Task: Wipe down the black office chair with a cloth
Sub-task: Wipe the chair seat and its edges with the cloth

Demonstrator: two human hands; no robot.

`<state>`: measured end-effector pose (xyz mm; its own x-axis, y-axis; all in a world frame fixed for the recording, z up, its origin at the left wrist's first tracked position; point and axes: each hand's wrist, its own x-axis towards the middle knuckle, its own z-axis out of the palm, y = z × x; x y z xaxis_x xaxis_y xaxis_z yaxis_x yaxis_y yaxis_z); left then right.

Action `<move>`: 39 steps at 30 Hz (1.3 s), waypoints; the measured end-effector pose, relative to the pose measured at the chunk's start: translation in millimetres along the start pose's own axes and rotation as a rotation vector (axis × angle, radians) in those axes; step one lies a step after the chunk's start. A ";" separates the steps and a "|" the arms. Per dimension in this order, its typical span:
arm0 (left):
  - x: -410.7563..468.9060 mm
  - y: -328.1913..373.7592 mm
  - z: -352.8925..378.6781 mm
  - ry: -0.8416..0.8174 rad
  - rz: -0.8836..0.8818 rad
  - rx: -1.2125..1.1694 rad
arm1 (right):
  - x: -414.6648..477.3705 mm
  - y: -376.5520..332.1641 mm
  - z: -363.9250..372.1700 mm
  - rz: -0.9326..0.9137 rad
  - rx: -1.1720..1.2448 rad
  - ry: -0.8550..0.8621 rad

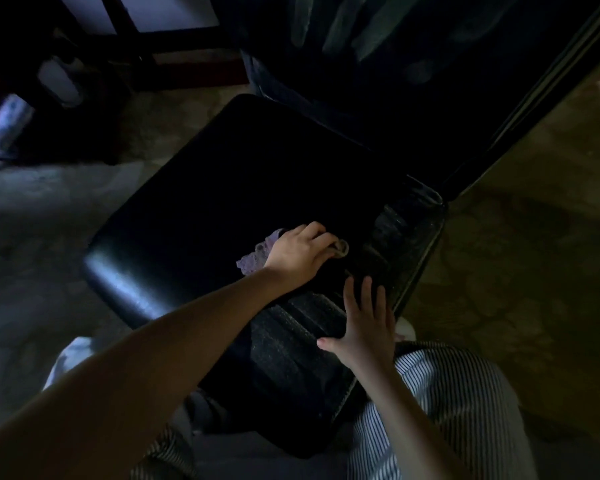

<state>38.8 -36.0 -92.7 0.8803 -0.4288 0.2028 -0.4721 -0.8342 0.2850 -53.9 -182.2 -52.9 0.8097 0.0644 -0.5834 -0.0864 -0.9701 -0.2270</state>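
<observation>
Here we see the black office chair in dim light, our right hand spread wide and flat near the right edge of its seat, and our left hand farther in on that seat, gripping the purple cloth against it.

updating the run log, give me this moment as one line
left hand grips cloth on chair seat | right hand flat on seat, fingers straight | stage: seat wipe
</observation>
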 end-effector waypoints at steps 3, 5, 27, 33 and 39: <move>-8.1 -1.1 -0.6 0.007 0.036 -0.006 | 0.3 0.0 0.7 0.010 -0.006 0.008; -17.7 -0.2 0.0 -0.006 0.058 -0.015 | 0.8 1.9 1.4 0.009 -0.007 0.011; -153.7 33.3 -29.2 0.102 -0.132 -0.204 | -32.0 29.1 17.5 -0.290 -0.212 -0.002; -106.4 18.6 -28.3 0.196 -0.501 -0.057 | -31.9 22.2 22.0 -0.253 -0.223 0.016; -130.7 37.2 -15.8 0.191 -0.443 -0.025 | -32.5 23.8 24.0 -0.252 -0.229 0.028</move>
<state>-94.5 -5.5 -93.7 0.9736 0.0397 0.2247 -0.0562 -0.9128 0.4046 -96.3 -201.8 -58.1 0.8050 0.3059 -0.5083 0.2491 -0.9519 -0.1783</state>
